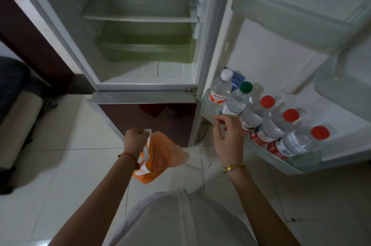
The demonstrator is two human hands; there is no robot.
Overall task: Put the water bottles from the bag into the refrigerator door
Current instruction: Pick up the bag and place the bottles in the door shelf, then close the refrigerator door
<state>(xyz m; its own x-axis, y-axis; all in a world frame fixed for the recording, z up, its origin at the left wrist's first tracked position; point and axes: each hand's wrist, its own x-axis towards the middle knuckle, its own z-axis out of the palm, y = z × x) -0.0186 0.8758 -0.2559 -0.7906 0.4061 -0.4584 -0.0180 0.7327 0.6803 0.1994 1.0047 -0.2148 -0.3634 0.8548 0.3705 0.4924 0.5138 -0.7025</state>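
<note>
Here, grips the orange bag [160, 157] by its handle in the left hand [134, 140], left of the door shelf [305, 158]; holds the right hand [227, 137] empty, loosely curled, just beside that shelf's five water bottles [269, 125]

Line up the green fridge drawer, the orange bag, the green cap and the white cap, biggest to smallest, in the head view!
1. green drawer
2. orange bag
3. green cap and white cap: they look about alike, so no ranking.
</note>
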